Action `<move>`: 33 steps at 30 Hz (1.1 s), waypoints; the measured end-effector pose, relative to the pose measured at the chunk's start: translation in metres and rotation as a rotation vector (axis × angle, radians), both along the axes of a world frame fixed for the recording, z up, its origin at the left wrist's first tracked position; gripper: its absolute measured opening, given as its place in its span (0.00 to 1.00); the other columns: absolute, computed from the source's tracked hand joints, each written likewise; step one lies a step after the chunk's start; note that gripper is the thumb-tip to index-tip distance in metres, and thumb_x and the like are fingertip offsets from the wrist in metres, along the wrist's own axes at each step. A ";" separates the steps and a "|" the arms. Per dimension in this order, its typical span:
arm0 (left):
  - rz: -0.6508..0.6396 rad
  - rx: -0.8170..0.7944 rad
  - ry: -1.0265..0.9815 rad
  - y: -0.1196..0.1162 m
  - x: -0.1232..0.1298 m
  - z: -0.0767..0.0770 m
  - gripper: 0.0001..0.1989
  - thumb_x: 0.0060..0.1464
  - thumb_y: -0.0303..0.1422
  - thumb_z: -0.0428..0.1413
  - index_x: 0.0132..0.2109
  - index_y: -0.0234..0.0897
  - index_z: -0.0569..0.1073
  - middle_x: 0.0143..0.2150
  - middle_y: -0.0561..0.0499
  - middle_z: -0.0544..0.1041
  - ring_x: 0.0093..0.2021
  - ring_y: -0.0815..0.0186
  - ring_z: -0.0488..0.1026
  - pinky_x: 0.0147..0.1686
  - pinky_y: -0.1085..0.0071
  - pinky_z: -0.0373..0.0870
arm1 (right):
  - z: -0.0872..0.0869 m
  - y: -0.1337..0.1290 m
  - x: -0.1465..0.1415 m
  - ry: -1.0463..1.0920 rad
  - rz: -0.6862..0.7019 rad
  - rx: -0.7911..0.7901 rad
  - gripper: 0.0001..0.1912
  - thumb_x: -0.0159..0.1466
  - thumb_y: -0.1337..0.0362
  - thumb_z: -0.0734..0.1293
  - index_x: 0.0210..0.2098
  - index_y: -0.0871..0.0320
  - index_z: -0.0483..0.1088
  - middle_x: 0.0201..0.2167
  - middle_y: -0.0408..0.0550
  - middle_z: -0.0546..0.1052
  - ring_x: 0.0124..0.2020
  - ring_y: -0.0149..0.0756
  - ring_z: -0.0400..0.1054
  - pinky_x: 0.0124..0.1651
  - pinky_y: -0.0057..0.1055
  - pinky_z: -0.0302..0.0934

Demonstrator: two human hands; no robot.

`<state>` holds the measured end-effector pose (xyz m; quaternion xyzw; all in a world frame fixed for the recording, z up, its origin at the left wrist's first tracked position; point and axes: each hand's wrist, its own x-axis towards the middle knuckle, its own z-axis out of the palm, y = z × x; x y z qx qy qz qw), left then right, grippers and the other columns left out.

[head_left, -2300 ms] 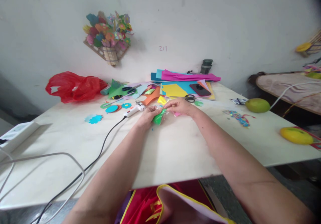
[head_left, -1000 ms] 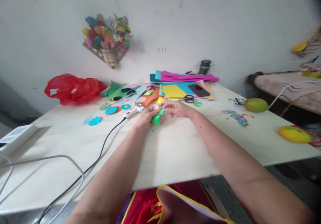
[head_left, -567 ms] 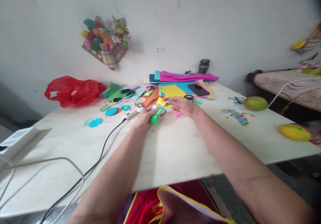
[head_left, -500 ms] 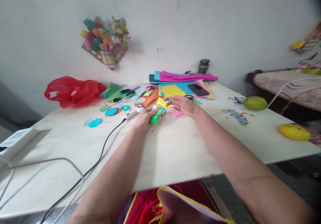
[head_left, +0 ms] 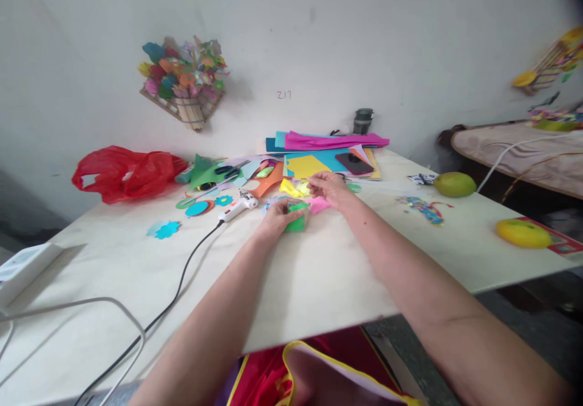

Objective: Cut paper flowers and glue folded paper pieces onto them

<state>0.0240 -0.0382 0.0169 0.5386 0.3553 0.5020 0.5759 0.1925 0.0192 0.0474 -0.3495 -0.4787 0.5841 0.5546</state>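
My left hand pinches a clear packet with bright green material inside, above the middle of the white table. Just to its right and slightly farther back, my right hand has its fingers pressed together; whatever they hold is too small to make out. A yellow packet lies behind the green one. Pink material shows beneath my right hand. Left of my left hand rests a white glue gun with a black cord.
Scissors, colored sheets and a phone lie toward the wall. A red plastic bag is at the back left. Two mangoes sit at the right. Blue cutouts lie left; cables cross the front left.
The green packet has moved slightly right and now hangs flatter from my left hand. The yellow packet, earlier near my right fingertips, lies behind the hands. The camera view has shifted slightly.
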 end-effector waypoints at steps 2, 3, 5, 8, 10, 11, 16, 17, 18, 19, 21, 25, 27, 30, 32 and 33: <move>0.010 0.024 0.055 0.003 0.009 -0.004 0.20 0.33 0.36 0.68 0.36 0.35 0.74 0.29 0.54 0.74 0.28 0.71 0.68 0.30 0.74 0.63 | 0.001 0.001 0.002 0.001 -0.039 -0.004 0.13 0.49 0.65 0.75 0.27 0.60 0.67 0.18 0.40 0.72 0.16 0.23 0.63 0.18 0.20 0.58; 0.036 0.036 0.083 0.005 0.013 -0.006 0.20 0.33 0.35 0.68 0.36 0.35 0.74 0.28 0.55 0.73 0.27 0.71 0.68 0.30 0.74 0.63 | 0.001 0.002 0.003 0.000 -0.052 -0.012 0.12 0.50 0.64 0.74 0.28 0.60 0.68 0.18 0.39 0.71 0.16 0.22 0.61 0.17 0.20 0.56; 0.120 0.060 0.179 0.007 0.018 -0.007 0.18 0.34 0.33 0.67 0.36 0.36 0.74 0.25 0.56 0.71 0.26 0.70 0.66 0.29 0.74 0.60 | 0.001 0.002 0.004 -0.004 -0.061 -0.025 0.12 0.52 0.61 0.73 0.28 0.61 0.68 0.17 0.37 0.68 0.14 0.20 0.57 0.14 0.19 0.50; 0.304 0.134 0.443 0.004 0.019 -0.002 0.10 0.36 0.32 0.65 0.30 0.38 0.75 0.21 0.55 0.67 0.26 0.67 0.64 0.28 0.73 0.57 | -0.001 0.002 0.005 -0.016 -0.066 -0.026 0.14 0.55 0.56 0.71 0.27 0.60 0.68 0.16 0.36 0.65 0.12 0.19 0.53 0.12 0.19 0.44; 0.370 0.189 0.643 -0.002 0.019 0.003 0.05 0.38 0.32 0.63 0.24 0.39 0.74 0.19 0.53 0.66 0.27 0.64 0.64 0.29 0.71 0.56 | -0.003 0.003 0.004 -0.035 -0.073 -0.017 0.14 0.55 0.55 0.71 0.27 0.60 0.68 0.17 0.36 0.65 0.13 0.19 0.53 0.13 0.18 0.45; 0.367 0.213 0.729 -0.005 0.019 0.005 0.05 0.39 0.32 0.62 0.22 0.39 0.74 0.19 0.52 0.67 0.28 0.62 0.65 0.30 0.71 0.57 | -0.004 0.003 0.003 -0.047 -0.078 -0.012 0.13 0.55 0.57 0.71 0.27 0.60 0.68 0.17 0.36 0.65 0.13 0.19 0.54 0.13 0.18 0.47; 0.451 0.357 0.990 -0.007 0.015 0.018 0.08 0.45 0.39 0.60 0.28 0.40 0.77 0.29 0.45 0.74 0.39 0.55 0.69 0.34 0.69 0.58 | -0.011 0.005 -0.003 -0.094 -0.086 0.011 0.11 0.52 0.63 0.73 0.24 0.61 0.67 0.18 0.40 0.70 0.14 0.21 0.60 0.16 0.20 0.55; 0.487 0.374 1.006 -0.005 0.012 0.022 0.10 0.47 0.41 0.59 0.31 0.39 0.77 0.31 0.44 0.75 0.40 0.54 0.69 0.35 0.69 0.58 | -0.013 0.005 -0.003 -0.105 -0.080 0.011 0.11 0.52 0.62 0.73 0.24 0.61 0.67 0.18 0.41 0.71 0.14 0.21 0.59 0.15 0.20 0.54; 0.523 0.365 1.012 -0.002 0.009 0.025 0.11 0.48 0.42 0.58 0.33 0.39 0.77 0.32 0.44 0.75 0.39 0.55 0.69 0.35 0.69 0.58 | -0.014 0.004 -0.004 -0.120 -0.075 0.013 0.12 0.53 0.60 0.72 0.24 0.61 0.67 0.17 0.41 0.71 0.13 0.22 0.59 0.14 0.20 0.53; 0.566 0.358 1.004 0.001 0.004 0.027 0.12 0.50 0.43 0.56 0.35 0.40 0.77 0.32 0.44 0.76 0.39 0.55 0.70 0.34 0.69 0.58 | -0.015 0.004 -0.005 -0.139 -0.074 0.016 0.13 0.53 0.59 0.72 0.24 0.61 0.67 0.16 0.40 0.70 0.12 0.21 0.57 0.13 0.20 0.50; 0.680 0.296 0.965 0.005 -0.006 0.030 0.14 0.52 0.43 0.53 0.36 0.40 0.77 0.32 0.44 0.76 0.37 0.56 0.71 0.33 0.69 0.57 | -0.017 0.004 -0.006 -0.180 -0.079 0.035 0.15 0.54 0.55 0.71 0.24 0.60 0.67 0.13 0.38 0.67 0.10 0.21 0.55 0.11 0.20 0.47; 0.880 0.183 0.891 0.009 -0.023 0.020 0.15 0.55 0.42 0.50 0.36 0.39 0.76 0.34 0.43 0.78 0.37 0.56 0.72 0.32 0.69 0.57 | -0.020 0.006 -0.010 -0.220 -0.093 0.089 0.13 0.52 0.59 0.72 0.26 0.58 0.64 0.12 0.37 0.68 0.11 0.23 0.58 0.13 0.20 0.50; 0.879 0.143 0.902 0.011 -0.028 0.013 0.14 0.55 0.41 0.50 0.37 0.39 0.76 0.35 0.43 0.78 0.37 0.55 0.72 0.33 0.68 0.58 | -0.021 0.007 -0.012 -0.239 -0.093 0.088 0.11 0.53 0.63 0.71 0.28 0.58 0.63 0.14 0.38 0.70 0.13 0.24 0.61 0.14 0.19 0.52; 0.856 0.142 0.967 0.014 -0.030 0.008 0.13 0.54 0.39 0.50 0.39 0.39 0.77 0.38 0.43 0.79 0.41 0.55 0.72 0.35 0.67 0.60 | -0.022 0.006 -0.017 -0.277 -0.098 0.058 0.05 0.59 0.67 0.66 0.34 0.58 0.64 0.17 0.38 0.72 0.13 0.24 0.63 0.14 0.19 0.52; 0.841 0.151 1.051 0.016 -0.029 0.007 0.13 0.54 0.39 0.51 0.39 0.39 0.77 0.40 0.44 0.78 0.44 0.55 0.72 0.37 0.67 0.62 | -0.023 0.006 -0.019 -0.287 -0.108 0.052 0.03 0.62 0.68 0.62 0.36 0.58 0.64 0.20 0.38 0.73 0.14 0.23 0.64 0.14 0.18 0.52; 0.833 0.160 1.097 0.017 -0.028 0.007 0.14 0.54 0.40 0.51 0.39 0.39 0.77 0.41 0.45 0.78 0.45 0.56 0.71 0.39 0.67 0.63 | -0.023 0.005 -0.020 -0.289 -0.112 0.054 0.02 0.63 0.68 0.61 0.37 0.58 0.64 0.21 0.39 0.74 0.14 0.22 0.64 0.14 0.17 0.52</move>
